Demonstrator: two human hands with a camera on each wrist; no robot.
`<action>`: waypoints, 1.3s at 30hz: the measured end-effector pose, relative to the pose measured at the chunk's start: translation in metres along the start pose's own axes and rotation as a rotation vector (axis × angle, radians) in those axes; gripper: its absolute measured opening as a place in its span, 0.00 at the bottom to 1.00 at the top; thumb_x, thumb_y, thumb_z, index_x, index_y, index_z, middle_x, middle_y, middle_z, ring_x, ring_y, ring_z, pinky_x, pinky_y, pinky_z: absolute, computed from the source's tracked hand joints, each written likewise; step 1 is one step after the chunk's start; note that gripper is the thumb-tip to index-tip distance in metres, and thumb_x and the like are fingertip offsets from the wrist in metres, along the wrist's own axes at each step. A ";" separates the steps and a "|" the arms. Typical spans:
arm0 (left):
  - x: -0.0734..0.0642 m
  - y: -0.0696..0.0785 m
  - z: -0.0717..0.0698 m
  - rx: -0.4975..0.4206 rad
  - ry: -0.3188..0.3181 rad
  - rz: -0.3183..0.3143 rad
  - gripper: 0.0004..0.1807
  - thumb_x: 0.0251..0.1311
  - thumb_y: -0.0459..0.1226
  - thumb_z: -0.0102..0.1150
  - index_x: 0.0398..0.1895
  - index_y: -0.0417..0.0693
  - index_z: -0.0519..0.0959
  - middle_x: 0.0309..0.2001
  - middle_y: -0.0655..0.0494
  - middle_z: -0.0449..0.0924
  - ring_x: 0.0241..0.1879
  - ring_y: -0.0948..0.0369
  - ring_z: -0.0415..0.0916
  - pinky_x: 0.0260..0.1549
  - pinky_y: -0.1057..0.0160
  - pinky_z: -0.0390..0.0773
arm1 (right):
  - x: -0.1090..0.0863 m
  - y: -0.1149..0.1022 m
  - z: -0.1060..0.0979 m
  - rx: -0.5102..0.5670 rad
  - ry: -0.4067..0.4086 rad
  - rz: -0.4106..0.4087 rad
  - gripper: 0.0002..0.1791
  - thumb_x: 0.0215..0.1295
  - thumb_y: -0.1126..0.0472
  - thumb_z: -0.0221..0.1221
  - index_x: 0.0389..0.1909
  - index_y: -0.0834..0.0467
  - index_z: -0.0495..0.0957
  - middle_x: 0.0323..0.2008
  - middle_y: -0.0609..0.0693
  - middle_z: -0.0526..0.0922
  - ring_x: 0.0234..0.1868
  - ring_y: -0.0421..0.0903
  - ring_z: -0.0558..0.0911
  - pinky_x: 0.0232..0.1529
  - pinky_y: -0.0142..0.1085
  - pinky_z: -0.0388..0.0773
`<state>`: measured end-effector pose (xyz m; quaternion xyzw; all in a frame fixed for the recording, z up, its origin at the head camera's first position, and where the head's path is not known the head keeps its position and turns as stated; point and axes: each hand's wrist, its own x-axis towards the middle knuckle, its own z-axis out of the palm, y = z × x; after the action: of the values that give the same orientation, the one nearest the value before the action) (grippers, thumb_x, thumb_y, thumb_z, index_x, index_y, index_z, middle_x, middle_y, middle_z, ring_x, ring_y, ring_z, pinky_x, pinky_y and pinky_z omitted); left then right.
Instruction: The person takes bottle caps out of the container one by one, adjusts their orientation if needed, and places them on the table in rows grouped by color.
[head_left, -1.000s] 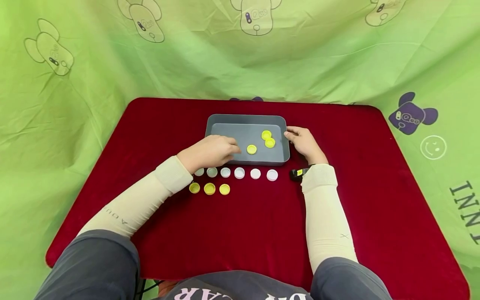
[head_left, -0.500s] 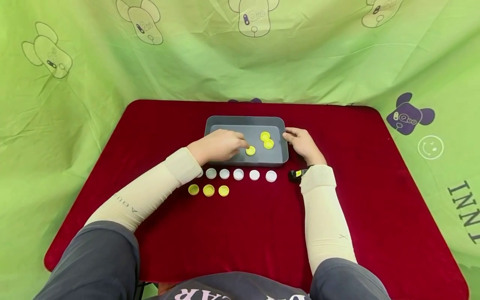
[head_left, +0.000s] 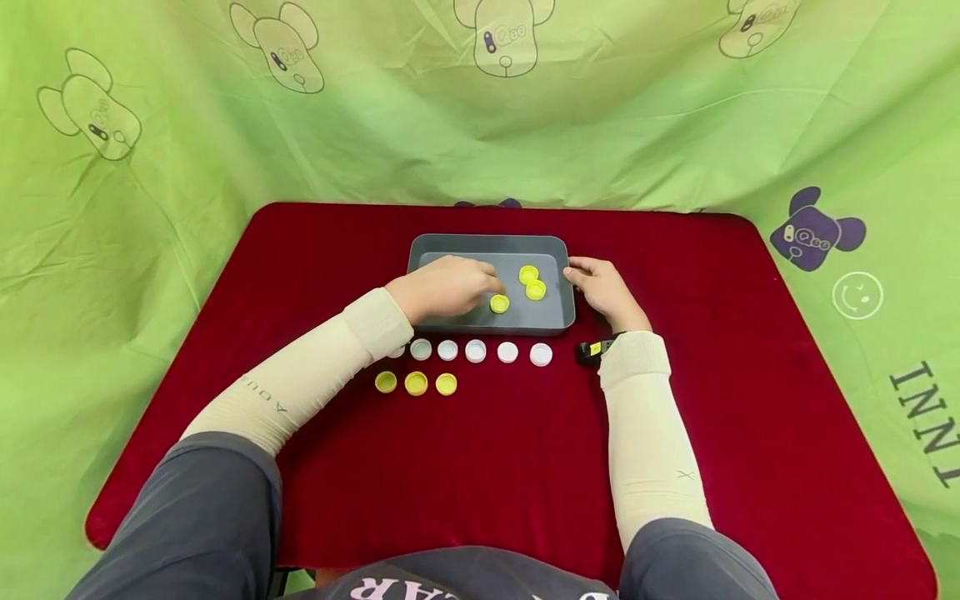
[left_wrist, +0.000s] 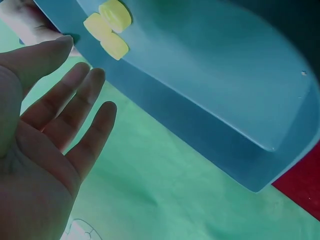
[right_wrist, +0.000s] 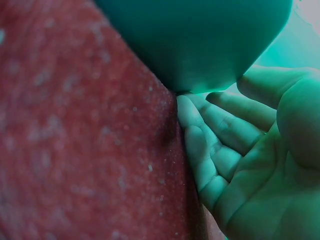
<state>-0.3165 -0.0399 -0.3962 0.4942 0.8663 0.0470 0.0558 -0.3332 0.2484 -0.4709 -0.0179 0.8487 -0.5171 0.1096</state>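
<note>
My left hand (head_left: 450,286) hovers over the left part of the grey tray (head_left: 551,315), palm down, its fingertips right by a yellow bottle cap (head_left: 499,304). The left wrist view shows that hand (left_wrist: 55,130) with fingers spread loosely and nothing between them. Two more yellow caps, an upper one (head_left: 528,274) and a lower one (head_left: 536,290), lie against each other further right in the tray. At the tray's right end, my right hand (head_left: 606,292) grips its wall. In the right wrist view, its thumb (right_wrist: 267,85) rests against the side and the fingers bend at the bottom corner.
In front of the tray runs a row of several white caps (head_left: 476,351), the leftmost partly behind the left wrist. Three yellow caps (head_left: 416,383) form a shorter row nearer the body. A red cloth (head_left: 525,467) covers the table; a green curtain (head_left: 390,125) hangs behind.
My left hand has moved right inside the tray, up to the nearest yellow cap. The right hand keeps its hold on the tray's end. The caps lie as before.
</note>
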 end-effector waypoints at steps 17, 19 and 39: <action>0.016 -0.002 0.009 -0.037 -0.053 -0.022 0.20 0.62 0.29 0.58 0.56 0.51 0.81 0.53 0.54 0.79 0.52 0.59 0.76 0.47 0.58 0.77 | -0.001 -0.002 0.000 0.013 0.005 -0.008 0.25 0.73 0.58 0.53 0.66 0.64 0.69 0.58 0.61 0.75 0.50 0.54 0.74 0.52 0.46 0.71; 0.017 -0.004 0.010 -0.036 -0.053 -0.021 0.20 0.62 0.29 0.57 0.56 0.51 0.81 0.53 0.55 0.79 0.53 0.59 0.76 0.47 0.57 0.77 | 0.000 -0.001 0.000 0.009 0.004 -0.009 0.25 0.73 0.58 0.53 0.66 0.64 0.69 0.58 0.61 0.75 0.49 0.54 0.74 0.52 0.45 0.71; 0.026 -0.008 0.019 -0.049 -0.093 -0.022 0.21 0.60 0.31 0.63 0.57 0.53 0.81 0.53 0.55 0.78 0.51 0.60 0.75 0.46 0.58 0.77 | 0.000 0.000 -0.001 0.012 0.008 0.002 0.25 0.73 0.58 0.53 0.66 0.64 0.69 0.58 0.61 0.75 0.50 0.54 0.74 0.52 0.45 0.71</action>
<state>-0.3336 -0.0212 -0.4169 0.4846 0.8668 0.0444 0.1085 -0.3334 0.2493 -0.4710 -0.0145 0.8461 -0.5220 0.1069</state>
